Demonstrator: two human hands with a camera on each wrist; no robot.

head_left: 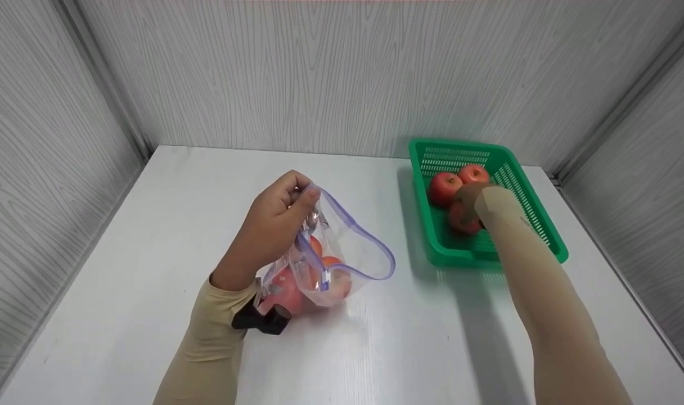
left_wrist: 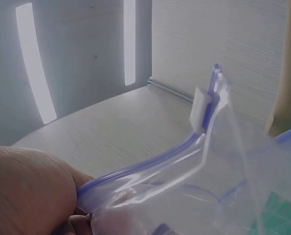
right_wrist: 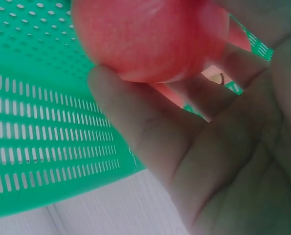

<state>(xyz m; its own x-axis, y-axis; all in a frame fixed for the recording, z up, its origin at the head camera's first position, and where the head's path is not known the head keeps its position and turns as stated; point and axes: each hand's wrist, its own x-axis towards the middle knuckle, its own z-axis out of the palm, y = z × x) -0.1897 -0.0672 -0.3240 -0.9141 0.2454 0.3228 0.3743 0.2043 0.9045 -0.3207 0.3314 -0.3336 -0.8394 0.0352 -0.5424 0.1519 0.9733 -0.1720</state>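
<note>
My left hand (head_left: 274, 222) pinches the rim of a clear zip bag (head_left: 370, 256) between thumb and fingers. The bag's purple-edged mouth gapes toward the right, and several red apples (head_left: 286, 292) lie inside it. A white slider (left_wrist: 200, 110) sits on the zip track in the left wrist view. Inside the green basket (head_left: 423, 219), my right hand (head_left: 470, 197) has its fingers around a red apple (right_wrist: 150, 39). Two more apples, one of them the left apple (head_left: 445, 189), lie just beyond that hand.
The basket stands at the back right of the white table (head_left: 207, 185), with slotted walls. Grey wood-grain panels (head_left: 319, 73) rise behind the table and on both sides. A black wrist device (head_left: 263, 319) juts from my left sleeve beside the bag.
</note>
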